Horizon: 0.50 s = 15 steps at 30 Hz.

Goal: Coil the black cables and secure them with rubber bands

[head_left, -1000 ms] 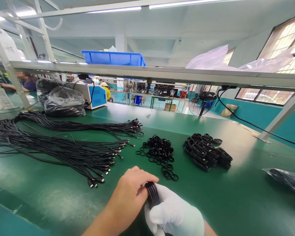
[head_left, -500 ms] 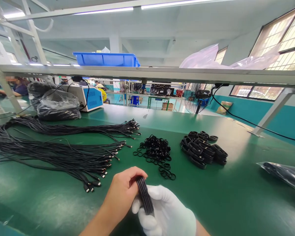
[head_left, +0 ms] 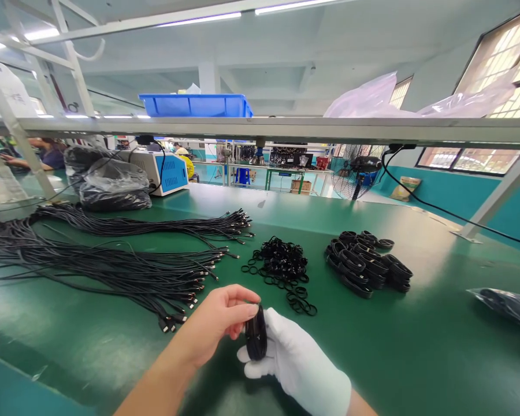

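A coiled black cable is held between my two hands, just above the green table. My left hand, bare, pinches its upper end with thumb and fingers. My right hand, in a white glove, closes round its right side and lower part. Beyond the hands lies a heap of small black rings, a few of them strayed towards me. To the left, long straight black cables lie in two bundles with their plugs pointing right. Further right, a pile of coiled black cables rests on the table.
A blue-and-white machine and a plastic bag of black items stand at the back left. Overhead runs a shelf bearing a blue crate. At the right edge is another clear bag. A co-worker sits far left.
The coil has turned in my hands, from showing its stacked strands to showing its looped side. My left fingers have shifted to its top end. The view has swung slightly left.
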Tool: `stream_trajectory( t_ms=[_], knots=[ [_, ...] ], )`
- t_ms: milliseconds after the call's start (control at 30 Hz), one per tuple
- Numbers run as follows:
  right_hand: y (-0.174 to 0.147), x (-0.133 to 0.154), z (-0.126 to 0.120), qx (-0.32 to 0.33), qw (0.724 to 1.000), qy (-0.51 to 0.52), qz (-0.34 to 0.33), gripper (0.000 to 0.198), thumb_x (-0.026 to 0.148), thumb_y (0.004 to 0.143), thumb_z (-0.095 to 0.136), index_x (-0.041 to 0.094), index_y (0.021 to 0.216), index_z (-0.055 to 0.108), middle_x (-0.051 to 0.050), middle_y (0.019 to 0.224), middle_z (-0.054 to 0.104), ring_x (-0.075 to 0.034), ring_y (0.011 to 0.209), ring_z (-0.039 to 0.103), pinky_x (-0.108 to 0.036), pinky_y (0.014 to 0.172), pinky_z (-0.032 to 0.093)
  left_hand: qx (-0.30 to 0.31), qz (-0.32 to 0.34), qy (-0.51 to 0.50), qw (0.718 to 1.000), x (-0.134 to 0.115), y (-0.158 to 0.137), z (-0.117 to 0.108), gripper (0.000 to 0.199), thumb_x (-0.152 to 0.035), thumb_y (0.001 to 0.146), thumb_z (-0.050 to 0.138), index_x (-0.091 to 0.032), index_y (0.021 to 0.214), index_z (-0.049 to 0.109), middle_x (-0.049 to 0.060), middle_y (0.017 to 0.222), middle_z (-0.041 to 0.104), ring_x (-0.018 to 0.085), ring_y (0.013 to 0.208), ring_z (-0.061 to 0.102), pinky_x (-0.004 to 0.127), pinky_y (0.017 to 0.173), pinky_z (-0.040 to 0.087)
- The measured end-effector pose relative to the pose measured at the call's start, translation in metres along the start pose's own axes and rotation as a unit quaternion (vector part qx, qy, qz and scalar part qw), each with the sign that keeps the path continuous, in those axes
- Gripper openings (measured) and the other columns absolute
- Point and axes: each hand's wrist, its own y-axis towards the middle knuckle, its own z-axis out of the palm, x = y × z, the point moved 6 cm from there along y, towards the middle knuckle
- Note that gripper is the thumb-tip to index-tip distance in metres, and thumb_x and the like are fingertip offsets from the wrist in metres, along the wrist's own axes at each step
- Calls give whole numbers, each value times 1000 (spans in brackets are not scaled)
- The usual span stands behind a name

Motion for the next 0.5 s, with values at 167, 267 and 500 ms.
stream_trajectory(
  t_ms=[167, 267, 500],
  knots=[
    [-3, 9, 2, -16, 997, -64, -28, 59, 30, 59, 77, 18, 110, 50, -4, 93, 54, -13, 74, 55, -26, 62, 42, -71, 8, 21, 997, 8, -1, 3, 28, -39, 75, 59, -13, 87, 58, -5, 58, 53, 7, 46, 44, 19, 44, 33],
    [-4, 9, 5, 29, 999, -9, -15, 50, 27, 62, 75, 16, 105, 52, -4, 92, 53, -13, 77, 54, -27, 65, 42, -92, 3, 27, 995, 10, -8, -1, 31, -43, 78, 56, -14, 87, 56, -4, 63, 55, 5, 45, 41, 18, 42, 30],
    [-6, 10, 6, 35, 999, 6, -7, 47, 29, 65, 74, 18, 105, 52, -4, 99, 54, -16, 87, 58, -31, 76, 44, -90, -7, 39, 995, 14, -18, 4, 24, -39, 76, 57, -16, 73, 52, -5, 59, 50, 6, 46, 37, 18, 43, 29]
  ],
)
